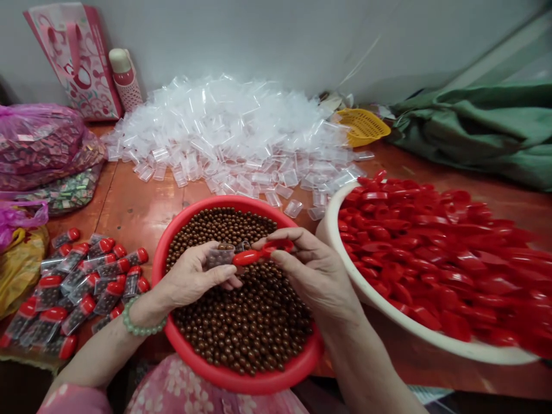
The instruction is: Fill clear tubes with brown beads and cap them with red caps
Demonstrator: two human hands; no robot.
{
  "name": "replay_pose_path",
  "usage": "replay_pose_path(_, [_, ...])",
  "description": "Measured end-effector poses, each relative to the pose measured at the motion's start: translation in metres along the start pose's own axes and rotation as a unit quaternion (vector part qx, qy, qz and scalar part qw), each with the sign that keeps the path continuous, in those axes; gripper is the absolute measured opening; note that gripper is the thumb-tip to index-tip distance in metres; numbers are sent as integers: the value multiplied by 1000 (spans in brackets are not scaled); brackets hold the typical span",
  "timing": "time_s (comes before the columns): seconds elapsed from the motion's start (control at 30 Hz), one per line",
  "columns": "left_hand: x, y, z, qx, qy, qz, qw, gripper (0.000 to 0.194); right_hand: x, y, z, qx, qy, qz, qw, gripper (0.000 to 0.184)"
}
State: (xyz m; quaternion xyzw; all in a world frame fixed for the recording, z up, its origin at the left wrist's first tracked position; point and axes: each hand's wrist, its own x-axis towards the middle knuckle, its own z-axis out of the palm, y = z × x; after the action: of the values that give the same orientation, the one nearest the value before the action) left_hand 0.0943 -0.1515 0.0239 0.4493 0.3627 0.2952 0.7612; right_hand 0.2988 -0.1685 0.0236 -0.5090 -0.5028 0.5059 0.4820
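Above a red basin [241, 384] of shiny brown balls [245, 322], my left hand [196, 273] grips a small clear plastic container [219, 256]. Some brown balls show inside it. My right hand [313, 264] pinches a red plastic cap [278, 246] between thumb and fingers. Another red piece [246, 257] lies right beside the container's mouth; whether it is joined to the cap I cannot tell. A second clear container [242, 246] seems to show partly behind them. Both hands are close together over the middle of the basin.
A white tub [345, 253] heaped with red caps stands at right. Behind the basin spreads a pile of clear containers [241, 126]. Red-capped filled containers [81, 282] lie at left, near pink bags [38, 144]. Farther back are a yellow basket [362, 126] and green cloth [478, 126].
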Motion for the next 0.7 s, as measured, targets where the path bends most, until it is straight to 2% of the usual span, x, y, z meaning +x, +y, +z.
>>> replay_pose_path(0.07, [2,0,1,-14,19,-5,1000,44,-2,2,0,-52,-5,-17,998,20])
replay_pose_path(0.17, [4,0,1,-14,45,-1,999,44,-4,7,0,-154,-44,-64,985,18])
replay_pose_path(0.37, [4,-1,0,17,65,-10,998,43,-4,15,-1,-285,-99,-155,941,19])
replay_pose_path(0.53, [3,0,1,14,53,-38,998,42,-3,10,0,-361,-118,-244,892,12])
replay_pose_path(0.63, [3,0,0,8,46,-44,998,42,-4,4,1,-398,-128,-248,874,6])
replay_pose_path(0.7, [3,-1,-1,-1,40,-40,998,42,-4,3,1,-389,-123,-232,883,6])
